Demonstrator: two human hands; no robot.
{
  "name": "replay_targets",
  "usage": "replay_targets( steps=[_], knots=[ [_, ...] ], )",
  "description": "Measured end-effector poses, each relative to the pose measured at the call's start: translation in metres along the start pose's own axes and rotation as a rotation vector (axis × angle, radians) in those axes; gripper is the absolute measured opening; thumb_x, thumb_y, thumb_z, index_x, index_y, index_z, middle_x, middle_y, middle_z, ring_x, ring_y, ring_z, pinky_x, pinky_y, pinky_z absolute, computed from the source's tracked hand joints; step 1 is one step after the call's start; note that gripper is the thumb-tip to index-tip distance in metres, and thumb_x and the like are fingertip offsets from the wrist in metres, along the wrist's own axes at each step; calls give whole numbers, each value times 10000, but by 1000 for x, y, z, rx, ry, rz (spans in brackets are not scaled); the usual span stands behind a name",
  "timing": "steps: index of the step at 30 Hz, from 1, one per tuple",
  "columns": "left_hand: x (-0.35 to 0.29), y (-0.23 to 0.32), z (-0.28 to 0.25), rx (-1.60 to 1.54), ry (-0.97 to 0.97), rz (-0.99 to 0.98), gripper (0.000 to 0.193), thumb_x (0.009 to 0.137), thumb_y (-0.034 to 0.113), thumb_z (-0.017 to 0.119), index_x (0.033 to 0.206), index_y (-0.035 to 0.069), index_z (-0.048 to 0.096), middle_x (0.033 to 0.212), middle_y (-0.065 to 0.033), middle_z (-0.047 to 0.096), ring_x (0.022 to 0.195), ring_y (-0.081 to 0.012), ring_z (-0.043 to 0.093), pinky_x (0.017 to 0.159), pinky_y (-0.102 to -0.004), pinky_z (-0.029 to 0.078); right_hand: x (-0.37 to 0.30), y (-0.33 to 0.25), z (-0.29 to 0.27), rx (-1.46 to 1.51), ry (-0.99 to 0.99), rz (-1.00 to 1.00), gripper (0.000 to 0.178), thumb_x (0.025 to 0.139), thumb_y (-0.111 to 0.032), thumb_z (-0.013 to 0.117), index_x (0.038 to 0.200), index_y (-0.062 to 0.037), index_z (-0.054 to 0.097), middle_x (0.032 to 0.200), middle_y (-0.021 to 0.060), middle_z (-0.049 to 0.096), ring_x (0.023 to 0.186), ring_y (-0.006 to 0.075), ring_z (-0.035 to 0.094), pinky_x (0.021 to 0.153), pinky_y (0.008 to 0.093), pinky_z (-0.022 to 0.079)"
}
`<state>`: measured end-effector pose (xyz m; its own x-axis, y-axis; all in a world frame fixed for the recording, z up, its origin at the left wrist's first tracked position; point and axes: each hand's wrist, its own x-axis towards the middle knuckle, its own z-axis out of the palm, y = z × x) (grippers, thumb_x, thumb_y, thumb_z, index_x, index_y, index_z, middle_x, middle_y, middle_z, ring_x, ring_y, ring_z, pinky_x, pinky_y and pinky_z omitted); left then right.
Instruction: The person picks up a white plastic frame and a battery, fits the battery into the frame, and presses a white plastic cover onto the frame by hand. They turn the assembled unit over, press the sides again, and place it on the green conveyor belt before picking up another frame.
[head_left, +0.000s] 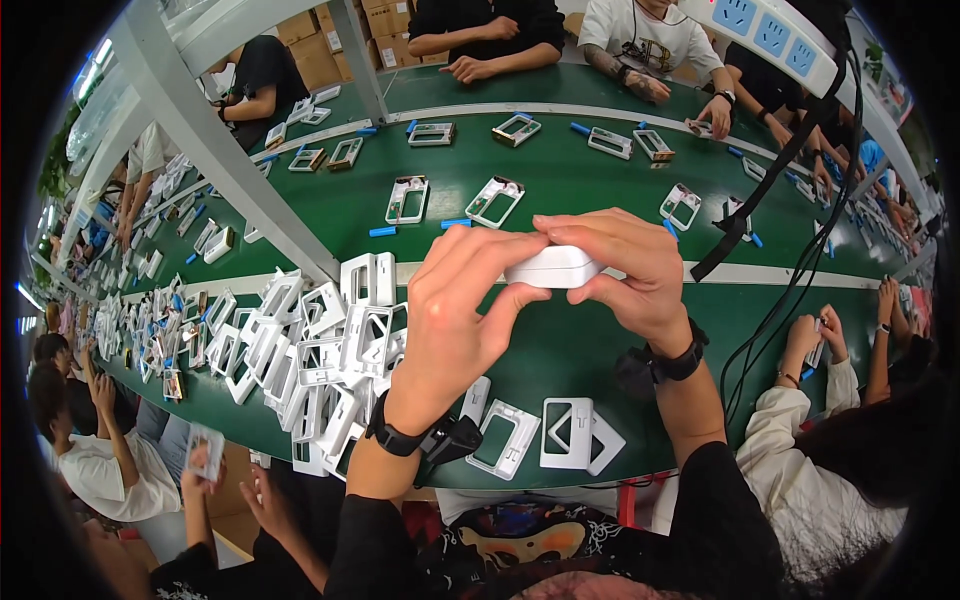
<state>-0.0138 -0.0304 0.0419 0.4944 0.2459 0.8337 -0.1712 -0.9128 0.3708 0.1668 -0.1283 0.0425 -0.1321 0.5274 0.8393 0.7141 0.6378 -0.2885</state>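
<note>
Between my two hands I hold a white plastic casing (553, 268) above the green table, one rounded end toward me and a thin seam along it. My left hand (452, 305) is closed on its left side, thumb below and fingers above. On the right side my right hand (628, 272) grips it in the same way. Whatever is inside the casing is hidden. Below my hands on the table lie an open white frame (478, 452) and a white cover plate (567, 433), which overlaps another plate (606, 445). Black bands circle both my wrists.
A heap of white frames (318, 345) lies left of my arms. Beyond my hands, a green conveyor belt (580, 185) carries casings with circuit parts and blue pieces. A grey post (235, 150), hanging black cables (800, 270) and a power strip (765, 40) stand nearby. Several people work around.
</note>
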Motion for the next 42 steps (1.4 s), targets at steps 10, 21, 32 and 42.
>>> replay_targets(
  steps=[10, 21, 32, 42],
  knots=[
    [0, -2, 2, -44, -16, -46, 310, 704, 3, 762, 1000, 8, 672, 890, -106, 667, 795, -277, 602, 726, -348, 473, -3, -13, 5, 41, 33, 96, 429, 717, -144, 777, 1107, 16, 701, 1076, 172, 717, 912, 240, 711, 786, 303, 531],
    [-5, -3, 13, -29, -87, -198, 327, 773, 1, 732, 1095, -21, 678, 900, -106, 678, 812, -196, 618, 756, -299, 489, -4, -12, 18, 172, 128, 474, 198, 875, -39, 577, 1031, 46, 664, 976, 124, 703, 788, 179, 684, 711, 280, 541],
    [-14, -14, 32, -388, 25, -549, 377, 769, 114, 793, 1099, -17, 665, 894, -96, 717, 708, -155, 640, 677, -272, 524, -14, 1, 21, -131, 61, 627, 363, 967, -177, 423, 670, 16, 500, 562, 60, 494, 506, 116, 477, 465, 305, 359],
    [-19, 6, 40, -322, -161, -413, 432, 763, 122, 799, 1132, -22, 626, 879, -173, 713, 726, -288, 702, 630, -352, 546, -18, 12, 13, 15, 474, 585, 409, 969, -208, 359, 645, 8, 483, 563, 36, 452, 526, 93, 421, 487, 290, 312]
  ],
)
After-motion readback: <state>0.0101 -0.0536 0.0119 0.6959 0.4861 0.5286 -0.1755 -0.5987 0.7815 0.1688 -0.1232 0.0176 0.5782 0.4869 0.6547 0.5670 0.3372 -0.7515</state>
